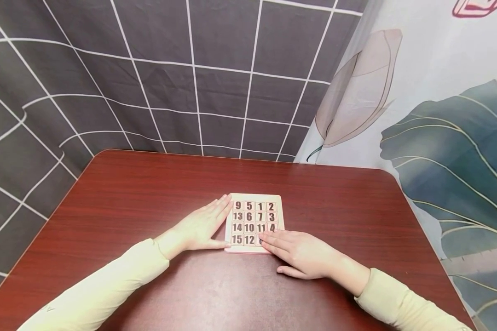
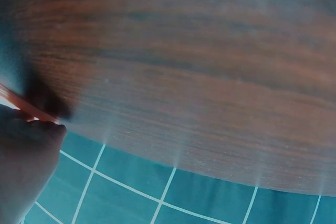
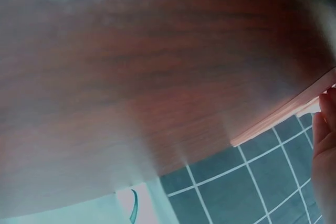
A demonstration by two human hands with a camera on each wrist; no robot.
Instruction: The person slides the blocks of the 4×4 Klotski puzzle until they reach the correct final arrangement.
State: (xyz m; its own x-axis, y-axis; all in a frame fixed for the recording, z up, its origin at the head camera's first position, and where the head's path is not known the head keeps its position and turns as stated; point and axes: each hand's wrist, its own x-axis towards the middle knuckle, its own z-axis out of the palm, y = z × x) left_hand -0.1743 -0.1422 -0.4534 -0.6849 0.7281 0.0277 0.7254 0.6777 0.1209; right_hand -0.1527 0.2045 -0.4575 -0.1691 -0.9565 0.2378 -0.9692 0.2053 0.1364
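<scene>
A cream sliding number puzzle (image 1: 255,223) with black-numbered square tiles lies flat on the table. Along its left edge rests my left hand (image 1: 200,226), fingers straight and the thumb at the lower left corner. My right hand (image 1: 304,254) reaches over the lower right corner, its straight fingertips touching the bottom-row tiles and hiding some of them. In the right wrist view the puzzle's edge (image 3: 286,116) shows beside the fingers of the right hand (image 3: 326,145). At the left border of the left wrist view, part of the left hand (image 2: 29,156) meets the puzzle's reddish edge.
The dark red wooden table (image 1: 157,184) has rounded far corners. Behind it hangs a dark grey curtain (image 1: 223,92) with white grid lines. A pale curtain with leaf patterns (image 1: 451,161) borders the right side.
</scene>
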